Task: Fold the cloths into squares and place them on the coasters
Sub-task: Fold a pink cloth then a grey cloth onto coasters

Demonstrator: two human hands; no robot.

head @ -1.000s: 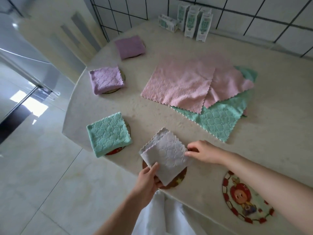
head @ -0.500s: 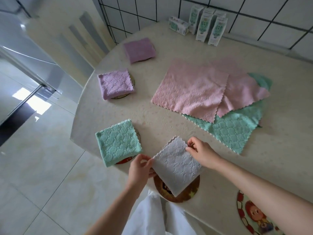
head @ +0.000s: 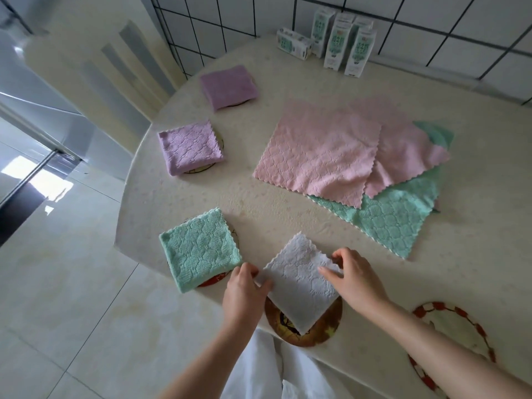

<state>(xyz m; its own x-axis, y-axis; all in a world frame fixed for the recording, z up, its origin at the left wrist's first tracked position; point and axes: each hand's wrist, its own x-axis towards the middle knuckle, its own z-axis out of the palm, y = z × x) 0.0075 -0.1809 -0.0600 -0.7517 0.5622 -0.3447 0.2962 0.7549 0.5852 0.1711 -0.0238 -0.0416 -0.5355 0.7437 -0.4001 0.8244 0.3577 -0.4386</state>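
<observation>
- The white cloth [head: 299, 286], folded into a square, lies on the brown coaster [head: 308, 329]. It is turned cornerwise, so its near corner sits on the coaster and its far corner reaches past the coaster's far rim onto the table [head: 259, 197].
- The left hand [head: 244, 292] is at the coaster's left. Its thumb and curled fingers pinch the cloth's left corner.
- The right hand [head: 357, 280] is just beyond the coaster's right side. The thumb lies flat on top of the cloth and the bent fingers close on the right corner, a pinch.
- Left of the brown coaster and just beyond it, a folded green cloth [head: 198, 249] covers most of a red coaster [head: 213, 282].
- Farther beyond the brown coaster on the left, a folded lilac cloth [head: 190, 148] rests on its own coaster, of which only a rim shows.
- Farther still, a folded purple cloth [head: 229, 86] does the same.
- Straight beyond the brown coaster and a little right, two open pink cloths [head: 319, 151] overlap an open green one [head: 394, 223].
- Right of the brown coaster, a red-rimmed coaster [head: 454, 332] carries no cloth. The right forearm crosses its near side.
- Far beyond the brown coaster, cartons [head: 336, 44] stand against the tiled wall, with one lying on its side.
</observation>
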